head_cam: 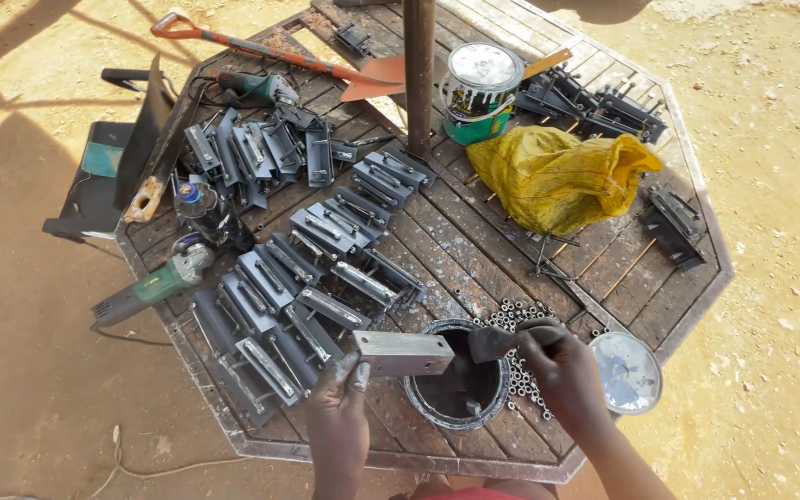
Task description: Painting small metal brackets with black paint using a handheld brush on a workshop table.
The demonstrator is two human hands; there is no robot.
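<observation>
We hold a grey metal bracket (404, 353) in our left hand (340, 417), grip closed, over the paint can (460, 375); our right hand (562, 370) pinches a brush (497, 343). Next comes careful coating.

Both arms reach forward over the open paint can (460, 375). The left hand (340, 393) sits just left of the can, fingers curled and thumb raised in a grip. The right hand (557, 356) hovers at the can's right rim, fingertips pinched together, wrist bent inward.
</observation>
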